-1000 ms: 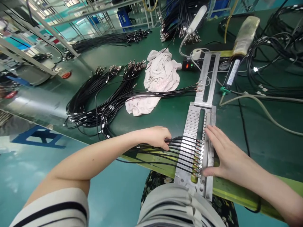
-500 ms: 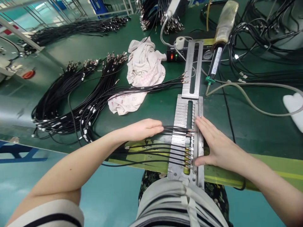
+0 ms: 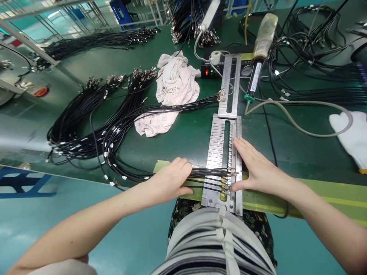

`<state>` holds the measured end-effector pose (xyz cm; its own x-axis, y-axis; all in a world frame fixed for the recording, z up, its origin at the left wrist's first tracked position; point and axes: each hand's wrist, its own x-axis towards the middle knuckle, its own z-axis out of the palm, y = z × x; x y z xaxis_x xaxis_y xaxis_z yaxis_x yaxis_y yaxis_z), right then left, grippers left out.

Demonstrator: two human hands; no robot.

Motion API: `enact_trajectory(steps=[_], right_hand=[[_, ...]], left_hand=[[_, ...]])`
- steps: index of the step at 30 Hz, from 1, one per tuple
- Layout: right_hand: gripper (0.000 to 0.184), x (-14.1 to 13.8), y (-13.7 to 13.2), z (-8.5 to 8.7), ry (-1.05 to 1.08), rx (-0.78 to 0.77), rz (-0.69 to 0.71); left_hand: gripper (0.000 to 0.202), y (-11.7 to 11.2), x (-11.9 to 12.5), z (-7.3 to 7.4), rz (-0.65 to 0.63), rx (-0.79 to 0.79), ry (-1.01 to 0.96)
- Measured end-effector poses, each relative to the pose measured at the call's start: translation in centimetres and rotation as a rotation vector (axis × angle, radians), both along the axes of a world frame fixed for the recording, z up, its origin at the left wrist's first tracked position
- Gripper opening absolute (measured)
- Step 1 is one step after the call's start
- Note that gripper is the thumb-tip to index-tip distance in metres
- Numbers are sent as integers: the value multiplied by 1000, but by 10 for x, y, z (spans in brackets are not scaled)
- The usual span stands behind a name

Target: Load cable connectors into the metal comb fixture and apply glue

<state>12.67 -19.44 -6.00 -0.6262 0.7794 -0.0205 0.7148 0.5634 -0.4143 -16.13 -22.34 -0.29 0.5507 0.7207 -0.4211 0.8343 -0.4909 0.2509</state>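
Observation:
My left hand (image 3: 173,179) is closed around several thin black cables (image 3: 205,172), just left of the slotted metal fixture (image 3: 216,147). The cables cross the fixture's grooved side, and their small metal end connectors (image 3: 226,187) lie at the lower part of its slot, some seated in a row. Against the right edge of the fixture rests my right hand (image 3: 255,168), its thumb low and its fingers higher up, spread apart. Beyond the fixture lies a second slotted metal plate (image 3: 229,86), with more cable ends touching its left side.
Bundles of black cables (image 3: 77,133) lie at the left, beside a crumpled pale cloth (image 3: 177,80). Behind the plate sits a black control box (image 3: 210,70); a syringe dispenser (image 3: 255,76) with a hose leans there. A white glove (image 3: 348,133) lies at the right.
My left hand has moved toward me and curled around the cables. The upper group of cables has come down the fixture, beside the lower ones. My right hand stays at the fixture's edge.

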Motion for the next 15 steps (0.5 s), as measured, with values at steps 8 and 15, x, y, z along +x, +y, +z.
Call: enact_trajectory(steps=[8, 15], right_hand=[[129, -4, -32, 6, 14, 4, 4], [131, -6, -34, 7, -52, -11, -23]], left_hand=[[23, 9, 0, -7, 61, -80, 94], [25, 16, -4, 0, 240, -517, -206]])
